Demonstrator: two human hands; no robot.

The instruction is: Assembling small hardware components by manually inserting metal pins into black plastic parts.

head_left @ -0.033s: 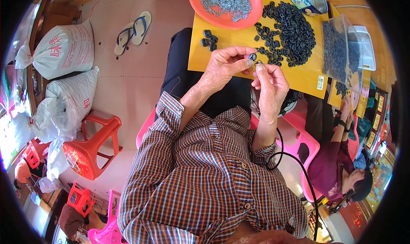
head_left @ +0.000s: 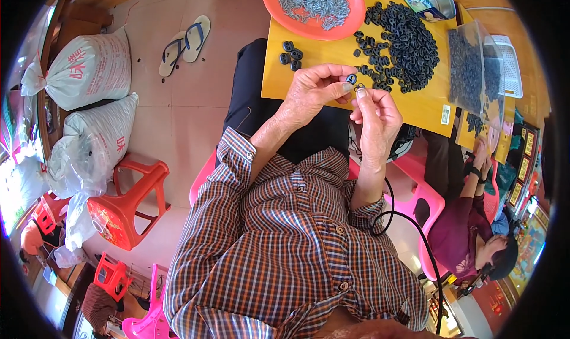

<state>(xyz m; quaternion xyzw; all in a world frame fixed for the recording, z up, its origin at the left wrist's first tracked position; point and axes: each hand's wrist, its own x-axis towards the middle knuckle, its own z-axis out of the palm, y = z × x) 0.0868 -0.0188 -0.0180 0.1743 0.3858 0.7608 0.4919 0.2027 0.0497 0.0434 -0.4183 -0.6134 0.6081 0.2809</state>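
My left hand (head_left: pixel 312 95) pinches a small black oval plastic piece (head_left: pixel 351 78) between thumb and fingertips, over the near edge of the yellow table (head_left: pixel 320 54). Just to its right, my right hand (head_left: pixel 377 118) has thumb and forefinger closed on a tiny part (head_left: pixel 360 86), mostly hidden by the fingertips. Beyond my hands lies a large heap of black plastic pieces (head_left: pixel 409 45), some scattered toward me. A small group of similar pieces (head_left: pixel 291 55) sits apart on the left. Small grey metal pins (head_left: pixel 314 3) fill part of an orange-red plate (head_left: pixel 279 27).
A round tin (head_left: pixel 436 0) and a clear bin of dark parts (head_left: pixel 466 72) stand at the right. A co-worker in a maroon top (head_left: pixel 454 238) sits there. A black cable (head_left: pixel 415 217) loops near my right forearm. White sacks (head_left: pixel 89 66), a red stool (head_left: pixel 133 202) and sandals (head_left: pixel 184 45) are left.
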